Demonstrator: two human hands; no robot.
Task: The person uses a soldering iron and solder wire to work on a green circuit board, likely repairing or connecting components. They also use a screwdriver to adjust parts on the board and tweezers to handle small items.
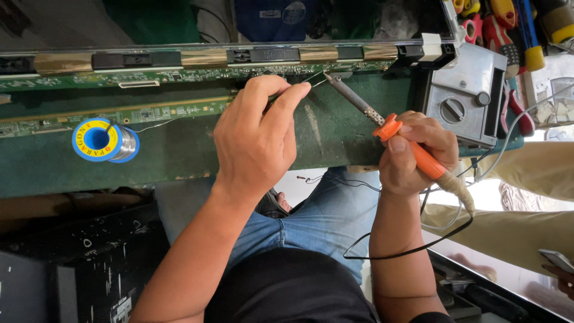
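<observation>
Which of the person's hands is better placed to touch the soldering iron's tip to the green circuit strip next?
Probably the right hand: it grips the orange-handled soldering iron, its tip already beside the circuit strip. The left hand pinches a thin dark tool there.

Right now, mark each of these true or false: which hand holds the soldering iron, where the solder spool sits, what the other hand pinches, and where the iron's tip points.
1. The right hand grips the orange-handled soldering iron. True.
2. The solder spool lies right of the iron. False: it lies far left, on the green mat.
3. The left hand pinches a thin dark strip. True.
4. The iron's tip points toward the person's lap. False: it points up toward the long circuit board.
</observation>
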